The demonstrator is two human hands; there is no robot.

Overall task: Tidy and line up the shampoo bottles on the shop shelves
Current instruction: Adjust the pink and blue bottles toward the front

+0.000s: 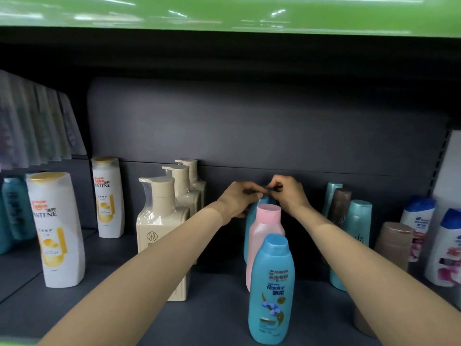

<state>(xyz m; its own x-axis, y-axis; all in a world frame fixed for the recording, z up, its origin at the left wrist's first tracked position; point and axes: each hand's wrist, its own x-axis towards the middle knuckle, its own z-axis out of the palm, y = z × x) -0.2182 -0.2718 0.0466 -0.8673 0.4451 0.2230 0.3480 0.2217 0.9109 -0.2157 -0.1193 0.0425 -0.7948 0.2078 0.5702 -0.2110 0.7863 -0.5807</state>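
We see a dark grey shelf point(214, 313) with a matching back panel. At nine o'clock stand two white Pantene bottles point(58, 231), one nearer and one further back, with teal bottles point(15, 206) just beyond them at the left edge. Toward ten o'clock three beige pump bottles point(159, 228) stand in a file running back. At six o'clock a blue Rejoice bottle point(272, 290) stands upright, a pink bottle point(264, 233) just behind it, and another blue one behind that. At three o'clock stand teal and brown bottles point(359, 221), with white Head & Shoulders bottles point(446, 248) at the right edge.
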